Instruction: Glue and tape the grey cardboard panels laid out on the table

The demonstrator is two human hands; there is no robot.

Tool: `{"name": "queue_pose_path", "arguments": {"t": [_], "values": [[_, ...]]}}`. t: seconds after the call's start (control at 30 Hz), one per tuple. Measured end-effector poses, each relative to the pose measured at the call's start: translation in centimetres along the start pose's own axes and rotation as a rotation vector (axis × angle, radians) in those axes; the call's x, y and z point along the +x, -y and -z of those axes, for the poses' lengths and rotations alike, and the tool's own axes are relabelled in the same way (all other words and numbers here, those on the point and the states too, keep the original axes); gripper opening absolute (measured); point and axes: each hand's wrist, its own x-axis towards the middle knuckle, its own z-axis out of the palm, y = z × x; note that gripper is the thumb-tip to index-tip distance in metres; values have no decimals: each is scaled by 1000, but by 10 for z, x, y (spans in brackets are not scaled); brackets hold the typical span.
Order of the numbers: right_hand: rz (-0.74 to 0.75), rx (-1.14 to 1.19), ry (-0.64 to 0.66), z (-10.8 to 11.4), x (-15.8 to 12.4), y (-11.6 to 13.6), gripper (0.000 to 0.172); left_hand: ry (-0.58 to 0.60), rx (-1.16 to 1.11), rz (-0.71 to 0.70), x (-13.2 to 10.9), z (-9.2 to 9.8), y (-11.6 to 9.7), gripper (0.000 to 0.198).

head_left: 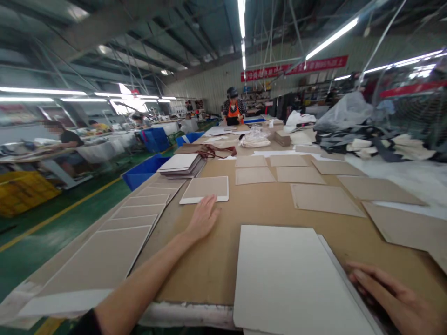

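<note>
My left hand (204, 216) lies flat, fingers stretched out, on the near edge of a beige panel with a white border (206, 187). Close in front of me is a stack of white boards (275, 274), its right edge slightly uneven. At that right edge is my right hand (387, 293), its fingers curled and the thumb close to the index finger. Whatever it may pinch is hidden. Several beige panels (324, 200) lie spread over the right half of the brown tabletop (195, 274).
Overlapping beige panels with white edges (101, 253) run along the table's left side. Beyond them sit a pile of boards (179, 163) and brown straps (213, 150). Blue bins (141, 172) stand left. Dark fabric scraps (370, 142) heap at right. A person in an orange apron (233, 109) stands at the far end.
</note>
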Motion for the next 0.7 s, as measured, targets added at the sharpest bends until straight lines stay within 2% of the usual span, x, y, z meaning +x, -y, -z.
{"name": "queue_pose_path", "arguments": {"t": [0.03,0.07,0.13,0.2,0.3,0.47,0.57,0.7], "values": [[-39,8,15,2,-1,5,50,-7,-91,-79,-14,2,-11,53],[-60,14,24,3,-1,10,55,35,-173,-138,-30,4,-23,52],[-62,-7,43,2,0,20,60,102,-291,-163,-59,8,-47,49],[9,-77,63,-1,3,30,56,148,-361,-158,-82,9,-68,51],[202,-222,80,-8,13,44,45,182,-409,-109,-100,5,-87,57],[452,-448,102,-25,39,53,48,146,-407,-34,-109,-13,-90,56],[482,-529,113,-33,55,49,51,128,-353,-22,-117,-24,-88,61],[470,-542,186,-37,69,44,50,140,-290,-94,-122,-37,-83,69]]}}
